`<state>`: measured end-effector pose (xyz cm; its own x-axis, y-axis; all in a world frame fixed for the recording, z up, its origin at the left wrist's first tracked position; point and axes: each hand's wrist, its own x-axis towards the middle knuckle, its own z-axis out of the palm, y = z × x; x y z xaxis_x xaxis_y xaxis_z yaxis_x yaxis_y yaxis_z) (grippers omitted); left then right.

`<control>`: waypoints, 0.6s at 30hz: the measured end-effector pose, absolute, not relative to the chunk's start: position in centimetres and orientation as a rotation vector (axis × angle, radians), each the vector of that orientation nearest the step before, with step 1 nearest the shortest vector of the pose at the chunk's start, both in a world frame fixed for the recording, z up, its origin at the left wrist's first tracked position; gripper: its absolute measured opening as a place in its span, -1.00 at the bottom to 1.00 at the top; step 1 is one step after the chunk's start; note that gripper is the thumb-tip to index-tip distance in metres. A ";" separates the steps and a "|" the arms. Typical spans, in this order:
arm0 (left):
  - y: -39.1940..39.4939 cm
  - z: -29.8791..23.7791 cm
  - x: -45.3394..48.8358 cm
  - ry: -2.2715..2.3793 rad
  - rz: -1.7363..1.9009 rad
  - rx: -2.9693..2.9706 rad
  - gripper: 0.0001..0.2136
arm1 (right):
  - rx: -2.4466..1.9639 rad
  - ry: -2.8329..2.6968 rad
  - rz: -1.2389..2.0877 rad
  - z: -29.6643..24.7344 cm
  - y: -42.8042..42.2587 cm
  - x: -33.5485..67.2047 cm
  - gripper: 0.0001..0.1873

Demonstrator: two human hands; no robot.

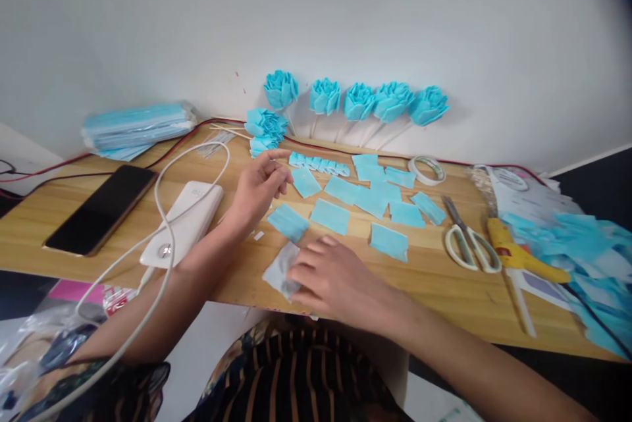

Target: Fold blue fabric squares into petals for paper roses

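Note:
My left hand [261, 186] hovers over the table's middle, its index finger stretched to the right and the others loosely bent, with nothing visible in it. Just beyond it runs a row of folded blue petals [320, 164]. Near the table's front edge, my right hand [332, 277] has its fingers bent over a pale grey-white fabric piece [282, 270], gripping its right side; the fingertips are partly hidden. Flat blue fabric rectangles lie around: one [289, 222] between the hands, another [330, 216] beyond my right hand, and one [389, 241] to its right.
Blue fabric flowers [359, 102] on sticks lean on the wall. To the right are a tape roll [419, 178], scissors [467, 237], a yellow glue gun [518, 252] and blue scraps [582, 257]. Leftward lie a phone [101, 210], a cabled power bank [195, 211] and packed masks [141, 127].

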<state>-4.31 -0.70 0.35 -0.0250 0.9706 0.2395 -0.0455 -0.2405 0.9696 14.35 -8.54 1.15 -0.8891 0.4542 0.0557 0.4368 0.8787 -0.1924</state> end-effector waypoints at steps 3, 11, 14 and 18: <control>-0.7 0.4 -4.3 1.042 1.357 1.352 -0.68 | -0.705 -3.002 0.267 0.7 -10.3 14.5 -0.61; -0.7 0.2 -4.1 1.099 1.239 1.392 -0.71 | -0.730 -2.900 0.277 -0.5 -13.5 16.4 -0.94; -0.8 0.2 -4.2 1.091 1.198 1.396 -0.71 | -0.833 -2.595 0.691 0.6 -13.2 17.4 -0.96; -1.6 0.6 -3.7 0.917 1.081 1.271 -0.69 | -1.130 -1.813 1.293 2.4 -10.2 18.9 -0.90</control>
<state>-3.69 -1.63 0.64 0.2648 0.9631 0.0475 -0.1101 -0.0188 0.9937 18.94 -10.18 2.42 -0.4312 0.9021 0.0144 0.2799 0.1489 -0.9484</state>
